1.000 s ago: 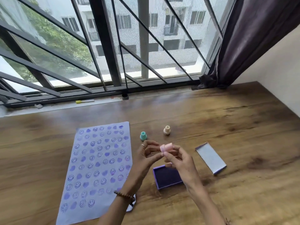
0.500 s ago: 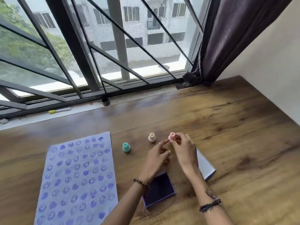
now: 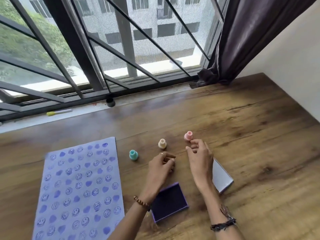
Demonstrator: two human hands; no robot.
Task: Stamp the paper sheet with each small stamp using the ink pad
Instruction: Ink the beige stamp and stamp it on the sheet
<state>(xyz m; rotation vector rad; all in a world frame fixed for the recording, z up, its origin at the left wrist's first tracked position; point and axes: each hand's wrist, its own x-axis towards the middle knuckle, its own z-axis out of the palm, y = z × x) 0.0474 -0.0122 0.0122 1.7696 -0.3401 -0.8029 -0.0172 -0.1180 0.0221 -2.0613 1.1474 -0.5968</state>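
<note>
A lilac paper sheet, covered with purple smiley and heart prints, lies on the left of the wooden table. Three small stamps stand upright in a row: teal, cream and pink. My right hand hovers just in front of the pink stamp, fingers loosely apart and holding nothing. My left hand rests beside it with its fingers curled in, nothing visible in them. The open purple ink pad sits below both wrists.
The ink pad's lid lies to the right, partly under my right forearm. A yellow-capped marker and a small black cap rest on the window sill. A dark curtain and a white wall bound the right side.
The pink stamp was held between both hands over the ink pad. My right hand carried it forward and set it down right of the cream stamp, then let go. The left hand drew back.
</note>
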